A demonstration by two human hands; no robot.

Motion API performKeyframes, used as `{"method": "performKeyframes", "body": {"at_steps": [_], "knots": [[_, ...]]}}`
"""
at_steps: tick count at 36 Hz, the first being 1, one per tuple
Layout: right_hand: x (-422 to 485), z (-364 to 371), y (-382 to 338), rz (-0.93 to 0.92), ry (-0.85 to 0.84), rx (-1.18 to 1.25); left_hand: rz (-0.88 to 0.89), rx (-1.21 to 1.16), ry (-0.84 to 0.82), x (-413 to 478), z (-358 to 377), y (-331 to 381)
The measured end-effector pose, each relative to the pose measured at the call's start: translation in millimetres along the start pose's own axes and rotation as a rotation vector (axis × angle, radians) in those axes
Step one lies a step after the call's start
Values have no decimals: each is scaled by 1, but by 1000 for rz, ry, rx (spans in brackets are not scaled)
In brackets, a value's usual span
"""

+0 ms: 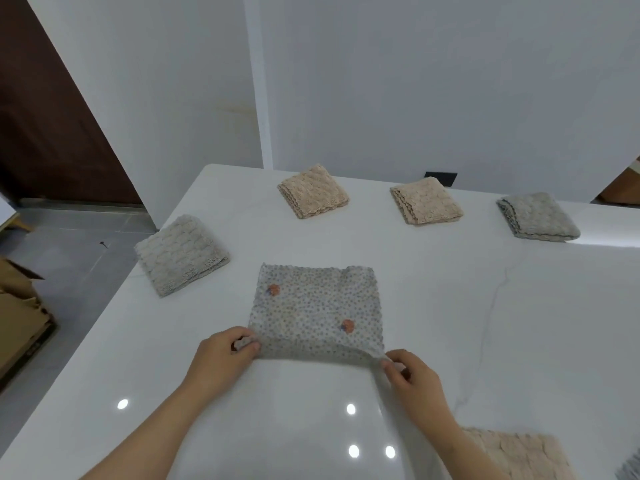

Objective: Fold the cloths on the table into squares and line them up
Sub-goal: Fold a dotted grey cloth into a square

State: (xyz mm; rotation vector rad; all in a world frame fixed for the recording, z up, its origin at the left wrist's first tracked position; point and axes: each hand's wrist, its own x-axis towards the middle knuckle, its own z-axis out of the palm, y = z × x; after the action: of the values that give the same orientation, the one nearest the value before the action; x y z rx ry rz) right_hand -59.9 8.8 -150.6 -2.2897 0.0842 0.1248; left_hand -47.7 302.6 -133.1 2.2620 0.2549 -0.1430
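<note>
From the head camera, centre frame: the left hand [221, 351] and right hand [412, 374] each pinch a near corner of the dotted cloth [317, 311] on the white table [485, 323]. Uneven lifting could skew the fold; the glossy top might let it slide.

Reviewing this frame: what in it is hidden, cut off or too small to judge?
- Head view: beige cloth at lower right, cut off by the bottom edge and the right forearm; fold state unclear.
- Head view: grey fabric in the bottom-right corner, only a sliver in frame.
- Head view: layers of the dotted cloth, hidden beneath its top layer.
- Head view: dark speck on the floor, too small.
</note>
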Motion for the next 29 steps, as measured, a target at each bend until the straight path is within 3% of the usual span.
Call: {"method": "performKeyframes", "body": {"at_steps": [8,15,19,25,29], "knots": [[8,-3,-19,209,2,385,-57,-17,-78,13,5,12],[10,-7,-16,141,-150,131,-63,167,-142,18,0,11],[13,-8,-18,68,-91,11,-56,214,-97,20,-3,17],[24,-9,-34,38,-23,84,-21,180,-61,27,-4,29],[32,-13,-41,99,-93,87,-82,174,-141,33,-3,30]]}}
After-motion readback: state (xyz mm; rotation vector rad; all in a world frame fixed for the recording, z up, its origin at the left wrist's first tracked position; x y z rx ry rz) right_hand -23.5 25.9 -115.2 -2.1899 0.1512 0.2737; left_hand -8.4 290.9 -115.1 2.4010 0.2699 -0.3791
